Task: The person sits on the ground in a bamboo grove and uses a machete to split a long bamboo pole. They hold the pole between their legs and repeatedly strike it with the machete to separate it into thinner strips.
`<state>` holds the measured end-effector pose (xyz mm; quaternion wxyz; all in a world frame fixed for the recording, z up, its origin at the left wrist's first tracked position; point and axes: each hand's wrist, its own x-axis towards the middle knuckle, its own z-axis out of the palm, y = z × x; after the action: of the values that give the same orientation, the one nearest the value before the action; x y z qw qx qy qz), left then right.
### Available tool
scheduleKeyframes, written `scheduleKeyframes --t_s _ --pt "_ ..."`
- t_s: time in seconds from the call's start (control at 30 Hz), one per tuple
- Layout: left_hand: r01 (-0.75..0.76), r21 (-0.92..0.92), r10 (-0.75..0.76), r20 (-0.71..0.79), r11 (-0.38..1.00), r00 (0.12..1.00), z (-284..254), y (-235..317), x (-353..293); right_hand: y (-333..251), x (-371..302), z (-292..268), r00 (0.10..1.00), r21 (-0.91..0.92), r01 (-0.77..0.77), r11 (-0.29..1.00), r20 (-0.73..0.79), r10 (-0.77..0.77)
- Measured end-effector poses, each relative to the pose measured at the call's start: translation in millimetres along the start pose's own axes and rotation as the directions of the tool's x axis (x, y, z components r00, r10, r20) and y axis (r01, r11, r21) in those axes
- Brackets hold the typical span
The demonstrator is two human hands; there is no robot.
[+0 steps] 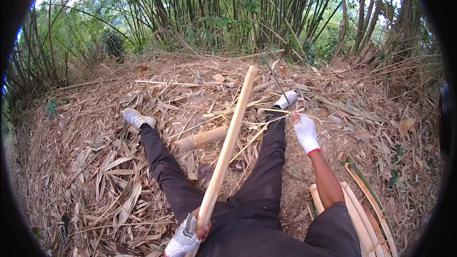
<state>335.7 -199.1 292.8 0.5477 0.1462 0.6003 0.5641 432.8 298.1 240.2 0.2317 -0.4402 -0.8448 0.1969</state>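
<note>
My left hand (184, 236), in a white glove with grey dots, is closed around the lower end of a long pale split bamboo strip (229, 143). The strip slants up and away between my legs, its far end raised off the ground. Out to the right, my right hand (305, 131), in a white glove with a red cuff, grips a long knife by its handle. Its thin dark blade (277, 78) points away and slightly left, seen nearly edge-on, above my right shoe. The knife is apart from the strip.
A short bamboo section (202, 138) lies between my outstretched legs, near thin shavings (254, 150). Several split bamboo pieces (354, 214) are stacked at my right side. Dry leaves (119, 171) cover the ground, and bamboo clumps (228, 9) stand at the back.
</note>
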Motion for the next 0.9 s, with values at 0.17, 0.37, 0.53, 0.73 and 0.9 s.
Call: scheduleKeyframes --t_s 0.17,0.37,0.53,0.73,0.9 --pt "-0.06 0.17 0.075 -0.083 0.984 0.994 -2 10 14 -50 -91 -2 0.884 -0.12 0.467 0.876 0.079 -0.46" --pt "-0.056 0.149 0.074 -0.117 0.987 0.99 -2 11 15 -72 -125 -2 0.642 -0.075 0.755 0.652 0.29 -0.71" --pt "-0.069 0.205 0.094 -0.113 0.976 0.989 -2 7 13 -64 -96 10 0.808 -0.137 0.589 0.797 0.144 -0.572" --pt "-0.11 0.314 0.155 -0.123 0.943 0.98 -4 -2 14 -77 -119 -3 0.613 -0.066 0.777 0.626 0.303 -0.73" --pt "-0.088 0.4 0.152 -0.132 0.913 0.98 -2 4 12 -71 -102 7 0.73 -0.123 0.682 0.721 0.179 -0.66"
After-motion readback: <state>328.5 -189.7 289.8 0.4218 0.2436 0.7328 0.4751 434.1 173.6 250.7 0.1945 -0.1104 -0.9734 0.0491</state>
